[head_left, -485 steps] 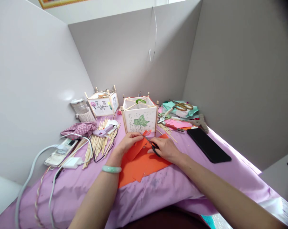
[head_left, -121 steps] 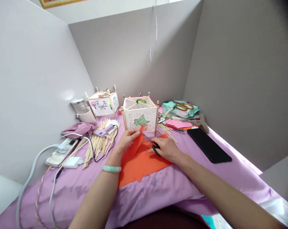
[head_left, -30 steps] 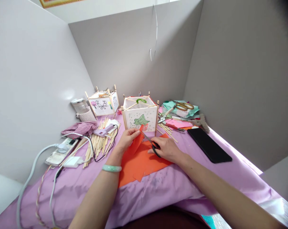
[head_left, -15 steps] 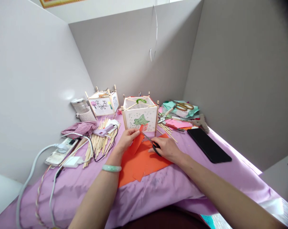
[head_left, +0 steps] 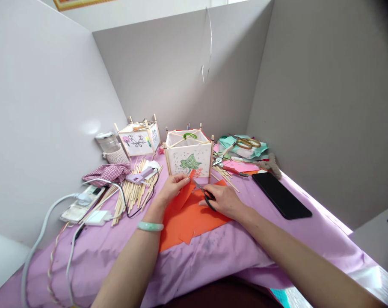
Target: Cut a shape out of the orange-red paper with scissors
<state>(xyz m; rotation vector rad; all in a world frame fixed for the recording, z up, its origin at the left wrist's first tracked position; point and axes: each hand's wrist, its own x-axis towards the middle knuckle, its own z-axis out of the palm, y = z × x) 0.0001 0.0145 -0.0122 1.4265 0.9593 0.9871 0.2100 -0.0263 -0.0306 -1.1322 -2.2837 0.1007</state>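
Note:
My left hand [head_left: 174,188], with a pale green bangle on the wrist, pinches a narrow piece of orange paper [head_left: 182,200] near its top. My right hand [head_left: 224,199] grips small black-handled scissors [head_left: 209,199], whose blades point up and left to the paper edge beside my left fingertips. Beneath both hands lies a larger orange sheet [head_left: 195,220] on the purple cloth. Just behind them stands a white paper lantern [head_left: 189,156] with a wooden stick frame, a green leaf drawing and a green loop on top.
Wooden sticks [head_left: 132,192], a glue gun [head_left: 140,175] and a power strip [head_left: 83,203] with cables lie left. A second lantern [head_left: 138,141] and jar [head_left: 107,143] stand behind. A black phone [head_left: 281,195], pliers [head_left: 235,171] and gold-handled scissors [head_left: 247,143] are right.
The top of the orange piece has shifted slightly down and right at my left fingertips. Both hands keep nearly the same place.

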